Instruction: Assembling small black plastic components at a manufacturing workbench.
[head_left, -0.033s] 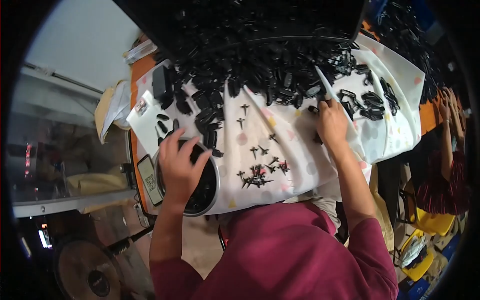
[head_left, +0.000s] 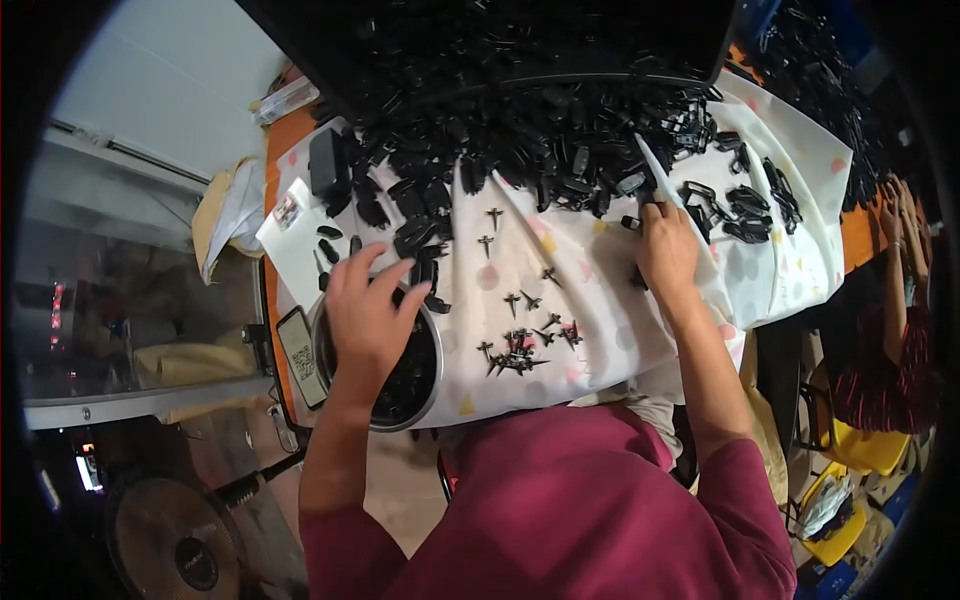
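Over the round metal bowl at the left, my left hand hovers with its fingers apart, holding nothing that I can see. Small dark pieces lie in the bowl, partly hidden beneath that hand. My right hand is closed at the near edge of a large heap of black plastic parts. What its fingers grip is hidden, though a small black part lies just left of the fingertips. Between the hands, a cluster of small black cross-shaped pieces rests on the patterned white cloth.
A phone lies left of the bowl, with a black box farther back. Loose black loops lie on the cloth at the right. A fan stands at lower left; another person's arms show at far right.
My left hand has shifted slightly to the right over the bowl. My right hand stays closed in nearly the same place. The whole view has moved very slightly.
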